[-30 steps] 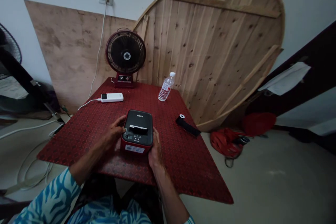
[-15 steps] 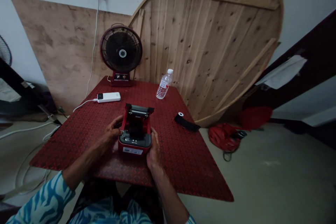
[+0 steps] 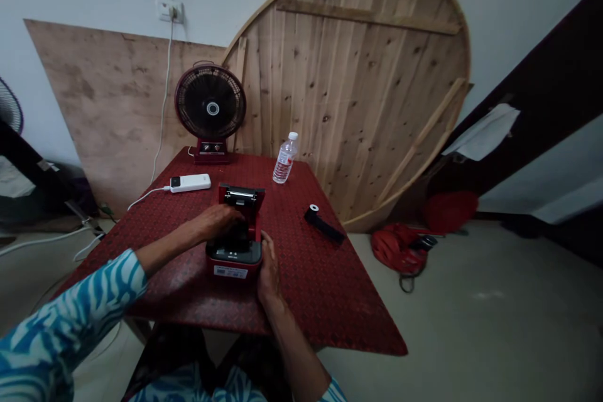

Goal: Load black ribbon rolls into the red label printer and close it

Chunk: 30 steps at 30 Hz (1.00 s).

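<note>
A small red and black label printer [image 3: 232, 255] stands near the front edge of the table, its lid [image 3: 242, 193] raised and a white sticker on its front. My left hand [image 3: 221, 221] reaches over the printer's left side into the open compartment; its fingertips are lost in the dark interior, so what they touch is hidden. Along the printer's right side lies my right hand [image 3: 268, 273], its fingers curled against the casing. To the right on the table is a black ribbon roll [image 3: 324, 225] with a white core and a loose tail.
The red patterned table [image 3: 339, 301] carries a water bottle [image 3: 285, 159], a white power bank [image 3: 190, 183] with a cable, and a dark red fan [image 3: 211, 107]. A round wooden board [image 3: 348, 88] leans on the wall behind. A red bag [image 3: 396, 250] lies on the floor at right.
My left hand has left the printer's left side and moved up and right into its open compartment. My right hand stays on the right side. The view has shifted slightly.
</note>
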Tool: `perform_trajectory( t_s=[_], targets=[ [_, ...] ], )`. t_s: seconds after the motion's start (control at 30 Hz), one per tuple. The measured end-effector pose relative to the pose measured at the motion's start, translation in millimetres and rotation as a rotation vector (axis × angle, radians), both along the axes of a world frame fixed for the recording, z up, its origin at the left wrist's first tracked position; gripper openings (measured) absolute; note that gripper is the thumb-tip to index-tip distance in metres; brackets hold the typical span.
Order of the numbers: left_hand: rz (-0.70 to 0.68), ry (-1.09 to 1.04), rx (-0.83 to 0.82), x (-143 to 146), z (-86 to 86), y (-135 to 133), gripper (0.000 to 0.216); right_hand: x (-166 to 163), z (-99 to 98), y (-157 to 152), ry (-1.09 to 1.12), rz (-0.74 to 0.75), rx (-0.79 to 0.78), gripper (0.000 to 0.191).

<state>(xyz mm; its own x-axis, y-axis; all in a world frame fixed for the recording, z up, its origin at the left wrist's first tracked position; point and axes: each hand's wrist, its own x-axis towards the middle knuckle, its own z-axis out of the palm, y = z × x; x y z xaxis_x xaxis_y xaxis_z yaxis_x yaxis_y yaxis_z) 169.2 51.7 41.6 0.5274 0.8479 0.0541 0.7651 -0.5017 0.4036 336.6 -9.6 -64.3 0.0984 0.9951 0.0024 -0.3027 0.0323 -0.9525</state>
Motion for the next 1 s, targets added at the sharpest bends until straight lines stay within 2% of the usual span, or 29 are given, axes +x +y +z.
perform_trajectory(
  t_s=[0.13, 0.3, 0.4, 0.5, 0.63, 0.73, 0.83, 0.9, 1.0],
  targets=[
    [0.038, 0.139, -0.033, 15, -3.8, 18, 0.017, 1, 0.1, -1, -0.006, 0.000, -0.001, 0.050],
    [0.039, 0.186, -0.010, 16, -8.6, 17, 0.021, 0, -1.6, -1, 0.019, -0.001, 0.037, 0.048],
    [0.016, 0.180, 0.020, 15, -3.2, 11, 0.024, 1, -2.7, 0, 0.006, -0.010, 0.034, 0.047],
    [-0.016, 0.149, 0.066, 12, 9.3, -5, 0.034, 2, -1.3, -1, -0.015, -0.016, 0.032, 0.048],
    [-0.031, -0.082, 0.223, -12, 28.4, -31, 0.042, 1, 3.2, -4, -0.001, 0.005, 0.010, 0.047],
    [0.116, -0.337, 0.265, -51, 31.6, -37, 0.048, 0, 3.6, -4, 0.042, 0.012, -0.015, 0.044],
    [0.345, -0.443, 0.214, -90, 12.2, -30, 0.050, 0, 1.6, -3, 0.049, 0.007, -0.017, 0.043],
    [0.445, -0.530, 0.150, -107, -12.4, -26, 0.046, 0, 1.3, -3, 0.054, 0.007, -0.018, 0.044],
    [0.584, -0.686, 0.037, -116, -51.9, -26, 0.040, 0, 3.3, -3, 0.043, 0.001, -0.014, 0.044]
  ],
)
